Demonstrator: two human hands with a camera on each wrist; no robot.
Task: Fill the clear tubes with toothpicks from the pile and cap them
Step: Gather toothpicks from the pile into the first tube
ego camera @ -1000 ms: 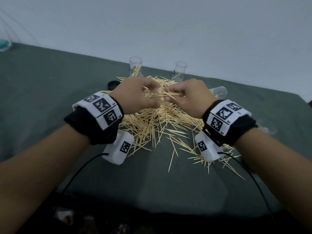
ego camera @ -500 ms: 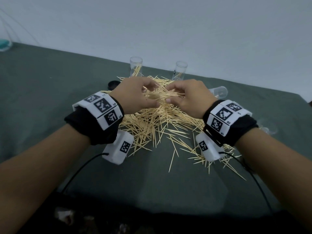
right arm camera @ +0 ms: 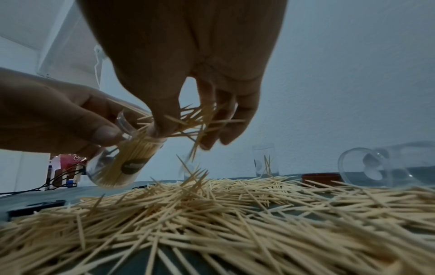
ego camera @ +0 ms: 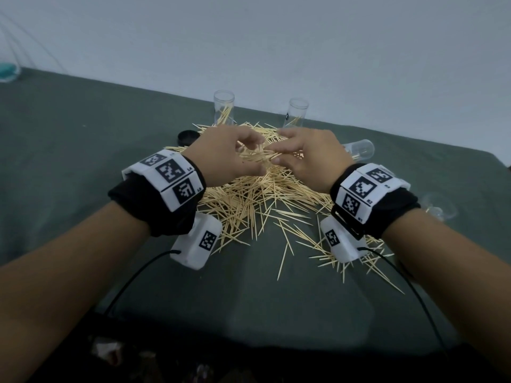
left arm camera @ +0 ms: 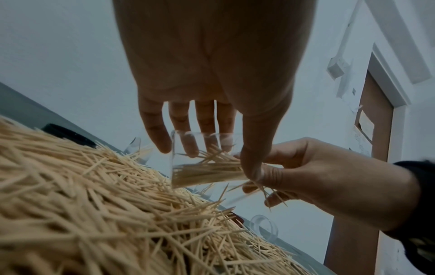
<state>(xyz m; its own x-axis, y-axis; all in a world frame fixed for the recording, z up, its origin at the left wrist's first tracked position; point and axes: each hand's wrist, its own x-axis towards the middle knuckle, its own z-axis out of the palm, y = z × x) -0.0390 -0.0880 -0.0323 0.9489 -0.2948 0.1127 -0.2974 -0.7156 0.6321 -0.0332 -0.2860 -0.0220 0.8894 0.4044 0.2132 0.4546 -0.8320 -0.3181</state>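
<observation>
Toothpicks (ego camera: 257, 205) are still lying heaped mid-table. Above them, a tilted clear tube (left arm camera: 207, 167), largely filled, is being gripped by the left hand (ego camera: 226, 158) while a bunch is being pinched in by the right hand (ego camera: 309, 158). Two tubes (ego camera: 223, 107) toward the far edge are holding few sticks; none are being capped.

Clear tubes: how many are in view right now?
4: a held tube in the left hand, two upright tubes behind the pile, a tipped tube right of it. Others may be hidden.

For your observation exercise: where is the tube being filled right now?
The tube is held tilted in the left hand, above the toothpick pile, beside the right hand.
</observation>
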